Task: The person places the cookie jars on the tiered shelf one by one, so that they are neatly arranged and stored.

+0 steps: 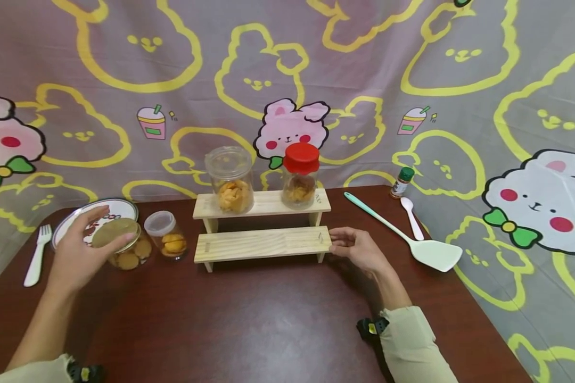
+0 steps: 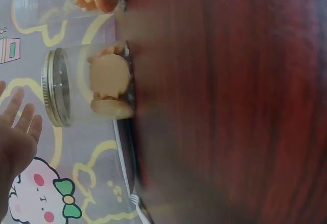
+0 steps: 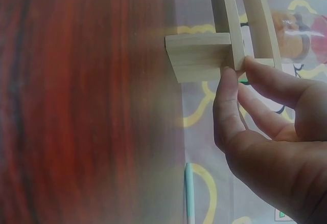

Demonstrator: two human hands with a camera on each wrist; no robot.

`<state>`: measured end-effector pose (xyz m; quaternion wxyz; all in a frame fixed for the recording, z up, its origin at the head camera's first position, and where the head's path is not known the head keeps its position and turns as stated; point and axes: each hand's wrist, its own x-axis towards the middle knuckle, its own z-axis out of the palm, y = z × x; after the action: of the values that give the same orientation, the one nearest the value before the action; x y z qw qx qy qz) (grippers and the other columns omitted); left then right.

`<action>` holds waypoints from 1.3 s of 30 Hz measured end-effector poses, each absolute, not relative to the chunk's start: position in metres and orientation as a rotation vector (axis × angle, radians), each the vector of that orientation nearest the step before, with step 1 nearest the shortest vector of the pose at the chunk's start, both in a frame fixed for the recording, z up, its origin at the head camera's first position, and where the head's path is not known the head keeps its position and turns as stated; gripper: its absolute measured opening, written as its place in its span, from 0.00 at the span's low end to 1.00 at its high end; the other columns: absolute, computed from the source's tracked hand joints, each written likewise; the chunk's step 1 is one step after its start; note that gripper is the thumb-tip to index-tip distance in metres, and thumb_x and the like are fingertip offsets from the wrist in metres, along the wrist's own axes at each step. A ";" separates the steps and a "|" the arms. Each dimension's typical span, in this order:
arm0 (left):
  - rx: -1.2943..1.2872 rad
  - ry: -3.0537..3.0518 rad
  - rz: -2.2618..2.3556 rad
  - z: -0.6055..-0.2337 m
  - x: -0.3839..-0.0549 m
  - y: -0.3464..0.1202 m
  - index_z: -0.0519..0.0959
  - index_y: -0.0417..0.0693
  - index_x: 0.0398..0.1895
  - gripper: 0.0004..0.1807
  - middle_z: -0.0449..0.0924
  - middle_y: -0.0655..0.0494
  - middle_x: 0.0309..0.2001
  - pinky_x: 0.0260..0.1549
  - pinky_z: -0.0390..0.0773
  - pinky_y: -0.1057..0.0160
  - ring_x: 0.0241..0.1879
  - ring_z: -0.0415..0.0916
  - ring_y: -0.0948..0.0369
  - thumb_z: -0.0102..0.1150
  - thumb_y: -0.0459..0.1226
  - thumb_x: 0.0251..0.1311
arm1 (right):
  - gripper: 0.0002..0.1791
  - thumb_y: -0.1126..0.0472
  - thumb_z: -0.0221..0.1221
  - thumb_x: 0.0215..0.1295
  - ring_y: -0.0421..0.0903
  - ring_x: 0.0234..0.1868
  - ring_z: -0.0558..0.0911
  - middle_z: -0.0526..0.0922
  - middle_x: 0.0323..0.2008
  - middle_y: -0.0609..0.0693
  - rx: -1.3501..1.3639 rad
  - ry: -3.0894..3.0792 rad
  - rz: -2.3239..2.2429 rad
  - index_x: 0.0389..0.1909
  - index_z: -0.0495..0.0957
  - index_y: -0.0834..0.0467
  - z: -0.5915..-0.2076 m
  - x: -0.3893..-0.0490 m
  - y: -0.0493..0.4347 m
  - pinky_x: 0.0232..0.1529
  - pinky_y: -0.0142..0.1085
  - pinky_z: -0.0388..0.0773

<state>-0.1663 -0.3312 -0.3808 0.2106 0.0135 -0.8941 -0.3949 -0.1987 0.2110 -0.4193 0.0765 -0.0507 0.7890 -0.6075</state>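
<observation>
Left hand (image 1: 78,252): hovered, fingers released
Right hand (image 1: 358,249): pinched wooden rack (image 1: 263,242)
Red-lidded jar (image 1: 300,178): seemed done, atop rack
Gold-lidded jar (image 2: 89,83): sat left of rack, seemingly unshelved

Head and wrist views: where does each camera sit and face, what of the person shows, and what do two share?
Head: worn there, facing forward and down over the table; left hand, right hand and sleeves show.
Left wrist: worn there, facing the gold-lidded jar; part of the left hand shows.
Right wrist: worn there, facing the wooden stand; the right hand shows.
Head and left wrist share the jar.
</observation>
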 end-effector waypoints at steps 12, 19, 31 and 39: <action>-0.094 -2.541 -1.041 -0.394 -0.167 -0.341 0.69 0.37 0.70 0.43 0.66 0.30 0.65 0.64 0.58 0.57 0.62 0.60 0.38 0.79 0.38 0.50 | 0.24 0.75 0.62 0.65 0.50 0.48 0.81 0.79 0.55 0.68 -0.139 2.357 -1.822 0.62 0.72 0.74 -0.419 -0.199 0.210 0.44 0.34 0.81; -0.196 -2.486 -0.998 -0.399 -0.170 -0.345 0.76 0.35 0.62 0.38 0.74 0.34 0.59 0.57 0.55 0.75 0.60 0.65 0.61 0.81 0.35 0.45 | 0.24 0.76 0.61 0.65 0.49 0.47 0.81 0.78 0.55 0.68 -0.124 2.352 -1.834 0.62 0.72 0.74 -0.419 -0.199 0.209 0.44 0.35 0.82; -0.083 -2.616 -0.934 -0.402 -0.171 -0.348 0.72 0.34 0.65 0.40 0.72 0.29 0.60 0.46 0.65 0.41 0.54 0.67 0.38 0.79 0.40 0.52 | 0.24 0.76 0.62 0.65 0.49 0.47 0.81 0.79 0.55 0.68 -0.128 2.349 -1.835 0.62 0.72 0.74 -0.421 -0.200 0.208 0.43 0.35 0.82; 0.059 -2.699 -0.916 -0.403 -0.175 -0.349 0.68 0.33 0.69 0.40 0.66 0.20 0.61 0.48 0.63 0.29 0.57 0.64 0.27 0.72 0.46 0.60 | 0.24 0.76 0.62 0.64 0.48 0.47 0.81 0.79 0.54 0.67 -0.141 2.356 -1.834 0.62 0.72 0.74 -0.420 -0.200 0.210 0.44 0.36 0.82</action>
<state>-0.1751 -0.3487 -0.4035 0.1448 0.0206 -0.9368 -0.3178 -0.1996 0.2102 -0.4197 0.0763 -0.0471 0.7860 -0.6117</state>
